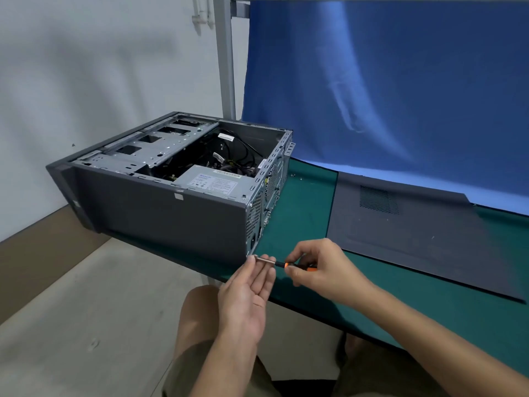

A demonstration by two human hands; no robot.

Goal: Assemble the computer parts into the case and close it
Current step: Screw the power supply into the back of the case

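A grey computer case point(160, 207) lies on its side on the green table mat point(303, 213), its top open. Inside I see a silver power supply point(214, 181), black cables and a metal drive cage point(154, 147). My right hand point(323, 267) grips the orange-and-black handle of a screwdriver point(282, 264). The tip points at the case's lower rear corner. My left hand point(249, 293) is palm up, its straight fingertips steadying the metal shaft near the tip. The grey side panel point(415, 233) lies flat on the mat to the right.
Small screws point(297, 176) lie on the mat behind the case. A blue cloth backdrop point(386, 81) hangs behind the table, beside a grey metal post point(226, 58). The case overhangs the table's left edge above the floor. My knees are below the front edge.
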